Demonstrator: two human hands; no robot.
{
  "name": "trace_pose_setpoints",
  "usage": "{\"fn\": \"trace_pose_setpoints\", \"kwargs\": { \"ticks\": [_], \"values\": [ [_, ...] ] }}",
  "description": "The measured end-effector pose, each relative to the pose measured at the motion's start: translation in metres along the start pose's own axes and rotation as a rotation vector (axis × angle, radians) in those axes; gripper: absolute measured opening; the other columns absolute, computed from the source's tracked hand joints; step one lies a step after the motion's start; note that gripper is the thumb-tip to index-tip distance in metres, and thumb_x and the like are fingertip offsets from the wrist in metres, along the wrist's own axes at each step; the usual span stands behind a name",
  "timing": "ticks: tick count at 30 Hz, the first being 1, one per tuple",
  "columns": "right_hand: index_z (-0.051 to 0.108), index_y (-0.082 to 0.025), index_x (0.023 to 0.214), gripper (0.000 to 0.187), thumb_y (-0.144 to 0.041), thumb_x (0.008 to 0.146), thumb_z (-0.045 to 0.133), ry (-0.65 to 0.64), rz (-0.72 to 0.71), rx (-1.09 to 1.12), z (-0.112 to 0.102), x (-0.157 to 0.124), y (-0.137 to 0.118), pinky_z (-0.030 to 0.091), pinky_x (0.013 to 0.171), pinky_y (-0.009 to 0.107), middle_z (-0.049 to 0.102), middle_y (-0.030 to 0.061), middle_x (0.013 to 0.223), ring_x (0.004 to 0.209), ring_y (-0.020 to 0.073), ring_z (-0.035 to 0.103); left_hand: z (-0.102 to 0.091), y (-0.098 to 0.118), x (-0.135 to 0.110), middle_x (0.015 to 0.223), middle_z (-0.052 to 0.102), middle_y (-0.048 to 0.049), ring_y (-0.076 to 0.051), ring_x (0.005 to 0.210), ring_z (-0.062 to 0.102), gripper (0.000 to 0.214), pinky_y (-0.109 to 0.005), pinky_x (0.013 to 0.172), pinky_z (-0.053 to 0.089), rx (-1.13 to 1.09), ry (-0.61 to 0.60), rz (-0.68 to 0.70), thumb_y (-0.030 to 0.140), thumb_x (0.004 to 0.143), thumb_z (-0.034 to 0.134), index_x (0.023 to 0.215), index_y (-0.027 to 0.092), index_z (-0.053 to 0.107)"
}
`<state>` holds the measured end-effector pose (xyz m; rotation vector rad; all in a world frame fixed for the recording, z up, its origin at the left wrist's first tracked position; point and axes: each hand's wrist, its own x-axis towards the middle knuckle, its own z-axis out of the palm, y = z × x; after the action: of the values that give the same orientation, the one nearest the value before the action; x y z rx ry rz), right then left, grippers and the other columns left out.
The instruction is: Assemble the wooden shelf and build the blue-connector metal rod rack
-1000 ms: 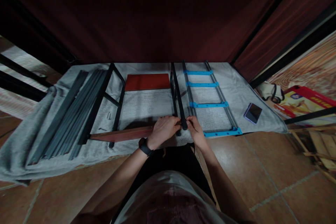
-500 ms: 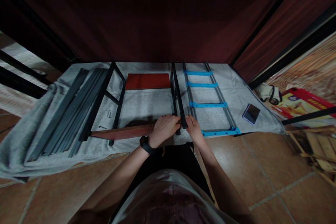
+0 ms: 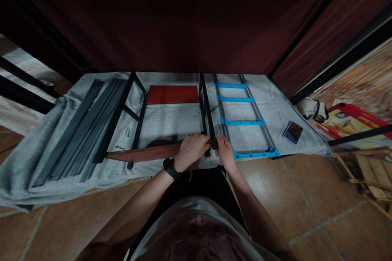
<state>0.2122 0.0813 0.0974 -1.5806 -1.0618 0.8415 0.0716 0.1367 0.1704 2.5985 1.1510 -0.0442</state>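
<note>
A reddish-brown board stands on edge at the near side, between two black metal side frames. My left hand, with a black watch on the wrist, is closed over the board's right end, fingers reaching the right frame. My right hand is closed at the outer side of that frame's near end, fingertips pressed in against the tube. Whatever lies between those fingertips is hidden. At the board's left end is the left black frame. Another red-brown board spans the far side between the frames.
Several dark grey tubes lie at left on the grey cloth. Loose screws rest inside the left frame. To the right are a blue-runged rack and a phone. A dark red panel rises behind.
My right hand has shifted very slightly at the frame's near end, its fingers curling a little differently. My left hand, the board and the frames stay in place.
</note>
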Motion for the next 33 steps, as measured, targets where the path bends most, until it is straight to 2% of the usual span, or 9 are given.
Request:
{"fn": "trace_pose_setpoints", "kwargs": {
  "ticks": [3, 6, 10, 15, 17, 21, 25, 28, 33],
  "values": [
    [0.05, -0.025, 0.081, 0.032, -0.054, 0.093, 0.043, 0.012, 0.027, 0.126, -0.009, -0.005, -0.002, 0.042, 0.06, 0.03, 0.047, -0.0035, 0.062, 0.056, 0.0155, 0.048, -0.002, 0.0, 0.0, 0.094, 0.074, -0.0061, -0.024, 0.094, 0.069, 0.019, -0.032, 0.078, 0.049, -0.011, 0.004, -0.011, 0.029, 0.093, 0.049, 0.094, 0.024, 0.068],
    [0.053, -0.025, 0.092, 0.022, -0.046, 0.092, 0.049, -0.043, -0.077, 0.144, -0.016, -0.008, -0.005, 0.046, 0.067, 0.029, 0.053, -0.0019, 0.075, 0.067, 0.0152, 0.054, -0.002, 0.001, 0.0, 0.097, 0.074, -0.0061, -0.024, 0.096, 0.069, 0.019, -0.032, 0.08, 0.049, -0.019, -0.002, -0.027, 0.028, 0.092, 0.05, 0.096, 0.024, 0.068],
    [0.053, -0.024, 0.097, 0.02, -0.041, 0.096, 0.042, -0.071, -0.189, -0.019, -0.019, -0.007, -0.004, 0.046, 0.074, 0.029, 0.055, 0.0003, 0.084, 0.078, 0.0161, 0.055, 0.0, 0.001, 0.001, 0.097, 0.074, -0.0066, -0.024, 0.096, 0.069, 0.019, -0.033, 0.08, 0.049, -0.013, 0.0, -0.028, 0.028, 0.092, 0.05, 0.096, 0.024, 0.068],
    [0.051, -0.024, 0.091, 0.023, -0.04, 0.099, 0.036, -0.083, -0.28, -0.251, -0.02, 0.0, 0.0, 0.042, 0.071, 0.03, 0.054, 0.0006, 0.081, 0.076, 0.0166, 0.054, 0.002, 0.001, 0.002, 0.096, 0.074, -0.0063, -0.025, 0.095, 0.069, 0.018, -0.034, 0.081, 0.05, -0.007, 0.003, -0.027, 0.028, 0.091, 0.051, 0.095, 0.024, 0.068],
    [0.048, -0.024, 0.084, 0.029, -0.044, 0.1, 0.034, -0.089, -0.258, -0.268, -0.019, 0.002, 0.001, 0.039, 0.066, 0.029, 0.052, -0.0008, 0.075, 0.07, 0.0161, 0.053, 0.002, 0.001, 0.002, 0.098, 0.074, -0.0067, -0.025, 0.096, 0.069, 0.019, -0.035, 0.082, 0.05, -0.005, -0.005, -0.035, 0.028, 0.091, 0.05, 0.096, 0.024, 0.068],
    [0.046, -0.025, 0.076, 0.038, -0.053, 0.098, 0.034, -0.061, -0.123, -0.189, -0.012, 0.005, 0.002, 0.034, 0.057, 0.028, 0.046, -0.0033, 0.062, 0.058, 0.0153, 0.048, 0.001, 0.002, 0.002, 0.098, 0.074, -0.006, -0.024, 0.096, 0.069, 0.02, -0.033, 0.082, 0.05, -0.002, -0.02, -0.043, 0.028, 0.091, 0.05, 0.097, 0.024, 0.069],
    [0.047, -0.025, 0.075, 0.039, -0.056, 0.097, 0.035, -0.052, -0.03, -0.087, -0.008, 0.003, 0.0, 0.036, 0.055, 0.029, 0.046, -0.0031, 0.06, 0.055, 0.0158, 0.048, -0.002, 0.001, 0.002, 0.097, 0.074, -0.0062, -0.024, 0.096, 0.069, 0.019, -0.033, 0.081, 0.05, -0.011, -0.022, -0.047, 0.03, 0.092, 0.051, 0.096, 0.024, 0.069],
    [0.049, -0.025, 0.08, 0.033, -0.052, 0.096, 0.039, -0.05, -0.068, -0.071, -0.012, -0.001, -0.002, 0.041, 0.061, 0.029, 0.05, -0.0022, 0.066, 0.063, 0.0162, 0.051, -0.003, 0.001, 0.001, 0.097, 0.074, -0.0064, -0.024, 0.097, 0.069, 0.019, -0.033, 0.082, 0.049, -0.025, -0.028, -0.045, 0.031, 0.092, 0.052, 0.096, 0.024, 0.069],
    [0.053, -0.023, 0.102, 0.021, -0.041, 0.096, 0.042, -0.111, -0.19, -0.093, -0.023, -0.008, -0.002, 0.045, 0.08, 0.03, 0.058, 0.0021, 0.091, 0.086, 0.0174, 0.056, -0.001, 0.0, 0.001, 0.097, 0.074, -0.0063, -0.024, 0.097, 0.069, 0.02, -0.033, 0.084, 0.049, -0.023, -0.022, -0.038, 0.029, 0.092, 0.05, 0.097, 0.024, 0.069]
  ]
}}
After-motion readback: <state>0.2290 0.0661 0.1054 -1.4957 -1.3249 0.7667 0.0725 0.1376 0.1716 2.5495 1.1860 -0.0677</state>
